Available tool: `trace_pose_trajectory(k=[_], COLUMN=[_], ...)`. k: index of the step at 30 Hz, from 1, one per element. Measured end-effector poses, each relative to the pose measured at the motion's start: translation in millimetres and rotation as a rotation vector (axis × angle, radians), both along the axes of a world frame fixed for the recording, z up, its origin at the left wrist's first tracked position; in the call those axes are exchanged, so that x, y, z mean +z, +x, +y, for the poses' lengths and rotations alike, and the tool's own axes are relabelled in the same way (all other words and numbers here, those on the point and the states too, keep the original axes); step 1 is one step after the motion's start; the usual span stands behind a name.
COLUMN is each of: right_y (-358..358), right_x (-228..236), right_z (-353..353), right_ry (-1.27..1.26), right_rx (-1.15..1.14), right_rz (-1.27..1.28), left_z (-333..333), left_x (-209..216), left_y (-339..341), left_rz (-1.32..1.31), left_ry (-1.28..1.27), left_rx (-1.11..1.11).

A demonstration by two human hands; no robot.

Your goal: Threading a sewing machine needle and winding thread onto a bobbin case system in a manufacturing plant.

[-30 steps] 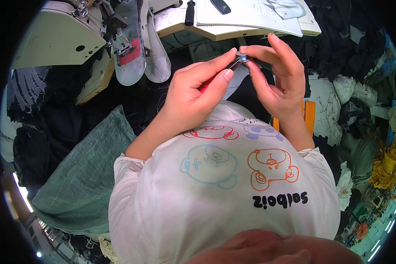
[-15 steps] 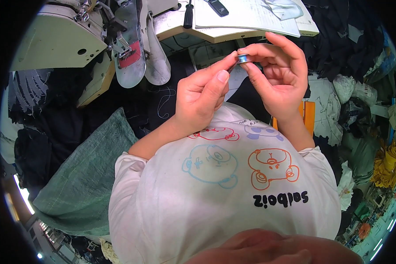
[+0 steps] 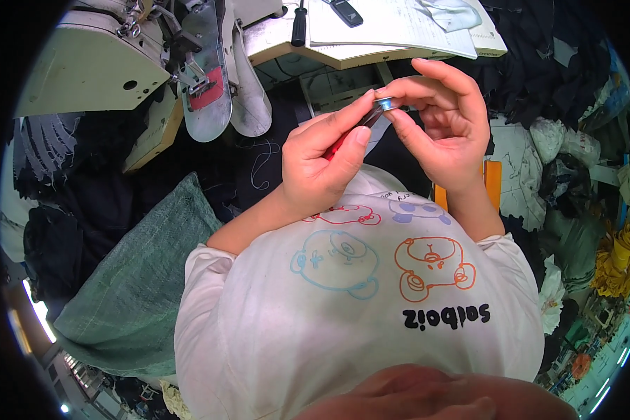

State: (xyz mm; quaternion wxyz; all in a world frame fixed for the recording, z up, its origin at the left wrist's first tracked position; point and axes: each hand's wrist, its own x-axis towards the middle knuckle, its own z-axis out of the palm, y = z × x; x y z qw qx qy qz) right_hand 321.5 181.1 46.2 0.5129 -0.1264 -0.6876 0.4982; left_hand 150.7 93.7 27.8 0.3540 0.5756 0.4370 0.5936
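Between the thumb and forefinger of my right hand (image 3: 446, 129) is a small metal bobbin (image 3: 384, 104) wound with blue thread. That hand's other fingers are curled loosely above it. My left hand (image 3: 322, 157) is closed around a slim dark metal tool with a red part (image 3: 337, 146), like thread snips or tweezers. Most of the tool is hidden in the palm. Its narrow tip reaches up to the bobbin's left side, where the fingertips of both hands come close together; whether the tip touches the bobbin I cannot tell.
At the upper left stands a sewing machine (image 3: 94, 63) with a long metal arm (image 3: 208, 115). The worktable (image 3: 280, 43) holds a screwdriver (image 3: 299, 26), a black device (image 3: 346, 12) and papers (image 3: 392, 31). Dark cloth, a green woven sack (image 3: 136, 280) and plastic bags (image 3: 547, 140) surround me.
The bobbin has come slightly down and tilted in my right fingers. My left hand has turned a little, so the tool's red part and dark tip now show.
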Motion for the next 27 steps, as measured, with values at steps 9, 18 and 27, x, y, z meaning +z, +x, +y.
trace_pose_trajectory(k=[9, 18, 27], right_y=[-2.2, 7.4, -2.7], right_x=[-0.7, 8.2, -4.6], right_z=[-3.2, -2.6, -8.5], right_ry=[0.199, -0.042, -0.504], right_rx=[-0.169, 0.028, 0.350], right_rz=[-0.103, -0.072, 0.232], left_z=[-3.6, -4.0, 2.1], left_x=[3.7, -0.9, -2.9], left_y=[-0.9, 4.7, -2.1], left_rz=[-0.756, -0.489, -0.522], left_ry=[-0.345, -0.239, -0.257], left_rx=[-0.305, -0.171, -0.364])
